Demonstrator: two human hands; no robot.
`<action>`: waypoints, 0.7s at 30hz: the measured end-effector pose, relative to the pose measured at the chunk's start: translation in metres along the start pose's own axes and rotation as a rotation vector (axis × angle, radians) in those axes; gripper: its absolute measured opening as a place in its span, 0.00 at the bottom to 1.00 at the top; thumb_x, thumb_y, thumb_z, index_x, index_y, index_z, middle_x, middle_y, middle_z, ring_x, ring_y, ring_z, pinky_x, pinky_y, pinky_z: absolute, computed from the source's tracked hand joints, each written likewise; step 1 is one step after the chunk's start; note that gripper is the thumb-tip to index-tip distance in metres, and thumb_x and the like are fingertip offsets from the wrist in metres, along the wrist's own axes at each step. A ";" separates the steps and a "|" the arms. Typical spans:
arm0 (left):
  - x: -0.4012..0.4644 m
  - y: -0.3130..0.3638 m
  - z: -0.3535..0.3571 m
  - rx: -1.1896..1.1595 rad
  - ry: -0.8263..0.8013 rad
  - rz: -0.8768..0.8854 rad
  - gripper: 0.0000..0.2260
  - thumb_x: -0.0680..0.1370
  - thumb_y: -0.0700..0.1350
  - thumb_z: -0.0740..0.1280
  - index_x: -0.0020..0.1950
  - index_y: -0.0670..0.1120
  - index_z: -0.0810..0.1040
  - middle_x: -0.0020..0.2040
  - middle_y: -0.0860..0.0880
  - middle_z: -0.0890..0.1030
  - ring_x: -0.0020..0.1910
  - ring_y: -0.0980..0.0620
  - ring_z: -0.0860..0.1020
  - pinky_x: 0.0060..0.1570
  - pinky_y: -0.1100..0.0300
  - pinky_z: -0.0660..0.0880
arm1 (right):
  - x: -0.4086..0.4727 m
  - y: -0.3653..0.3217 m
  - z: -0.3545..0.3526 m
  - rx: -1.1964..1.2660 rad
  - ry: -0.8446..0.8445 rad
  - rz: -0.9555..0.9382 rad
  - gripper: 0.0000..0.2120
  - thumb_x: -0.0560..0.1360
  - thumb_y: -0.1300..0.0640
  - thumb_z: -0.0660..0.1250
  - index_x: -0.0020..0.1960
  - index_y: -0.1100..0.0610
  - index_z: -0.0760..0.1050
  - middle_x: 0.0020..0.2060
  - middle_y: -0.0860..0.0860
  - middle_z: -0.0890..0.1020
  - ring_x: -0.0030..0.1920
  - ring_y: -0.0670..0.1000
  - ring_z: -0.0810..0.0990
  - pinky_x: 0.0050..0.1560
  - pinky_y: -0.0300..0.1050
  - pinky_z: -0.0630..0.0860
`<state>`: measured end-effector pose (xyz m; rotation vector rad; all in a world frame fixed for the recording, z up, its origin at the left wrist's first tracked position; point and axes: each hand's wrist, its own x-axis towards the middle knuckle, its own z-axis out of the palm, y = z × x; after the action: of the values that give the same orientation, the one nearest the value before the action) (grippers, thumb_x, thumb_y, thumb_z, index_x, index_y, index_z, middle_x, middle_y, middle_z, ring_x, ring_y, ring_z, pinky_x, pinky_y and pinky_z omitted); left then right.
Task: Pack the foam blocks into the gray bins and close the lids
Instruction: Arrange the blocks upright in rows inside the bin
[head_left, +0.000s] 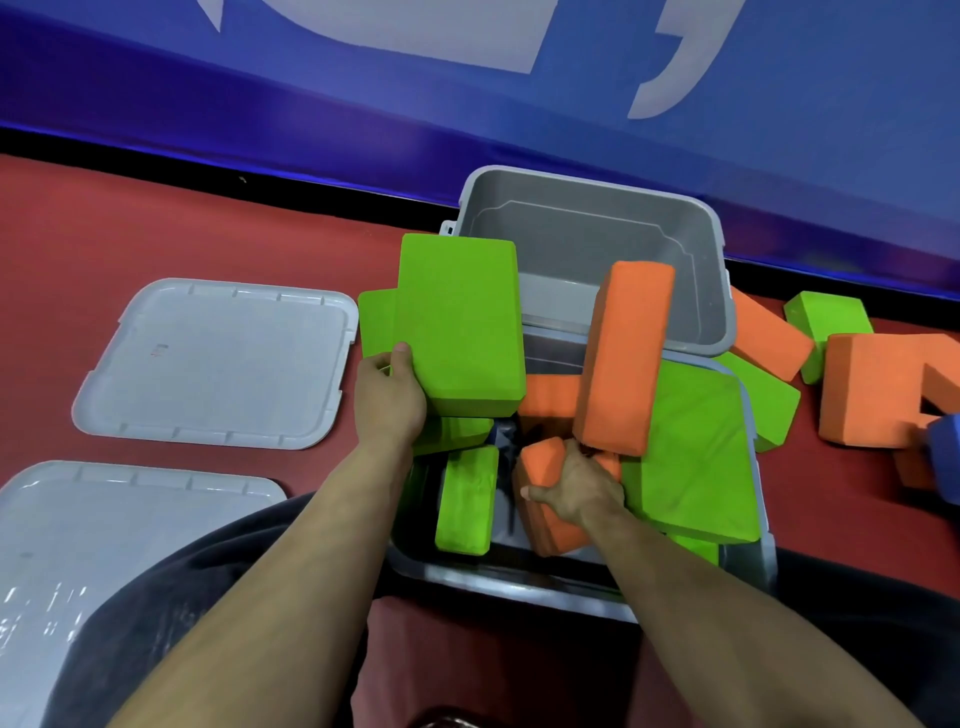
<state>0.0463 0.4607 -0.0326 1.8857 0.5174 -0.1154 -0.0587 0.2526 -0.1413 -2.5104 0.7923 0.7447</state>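
- Hands both reach forward and down into the near gray bin, forearms bare.
- Left hand: thumb laid on top of a large green block, fingers hidden beneath it; block held tilted over the bin's left rim.
- Right hand: fingers curled round a small orange block inside the bin.
- Tall orange block leans just beyond the right hand.
- Far gray bin stands open, touching the near one.
- Two lids lie on the red floor, left.
- Loose blocks lie right of the bins.
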 end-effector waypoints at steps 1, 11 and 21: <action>0.000 0.001 0.000 0.005 0.006 0.001 0.21 0.85 0.53 0.59 0.69 0.39 0.74 0.67 0.41 0.77 0.66 0.43 0.75 0.59 0.56 0.69 | 0.000 0.000 0.000 0.016 -0.002 0.010 0.50 0.66 0.31 0.75 0.77 0.52 0.58 0.67 0.56 0.78 0.67 0.58 0.77 0.63 0.50 0.75; 0.000 0.001 -0.001 0.044 0.022 -0.005 0.21 0.84 0.56 0.58 0.68 0.41 0.74 0.67 0.41 0.78 0.66 0.43 0.75 0.61 0.52 0.69 | -0.009 -0.013 0.029 0.264 -0.079 0.040 0.57 0.63 0.28 0.74 0.78 0.56 0.51 0.69 0.56 0.76 0.65 0.58 0.78 0.59 0.52 0.77; 0.000 0.003 -0.002 0.032 0.033 0.005 0.21 0.85 0.54 0.58 0.68 0.39 0.74 0.67 0.40 0.77 0.67 0.43 0.75 0.57 0.56 0.68 | 0.000 -0.019 0.036 0.435 -0.088 0.130 0.41 0.68 0.32 0.73 0.68 0.58 0.69 0.63 0.56 0.80 0.62 0.58 0.80 0.61 0.50 0.77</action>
<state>0.0468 0.4611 -0.0291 1.9225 0.5360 -0.0905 -0.0599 0.2861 -0.1654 -2.0415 0.9747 0.6383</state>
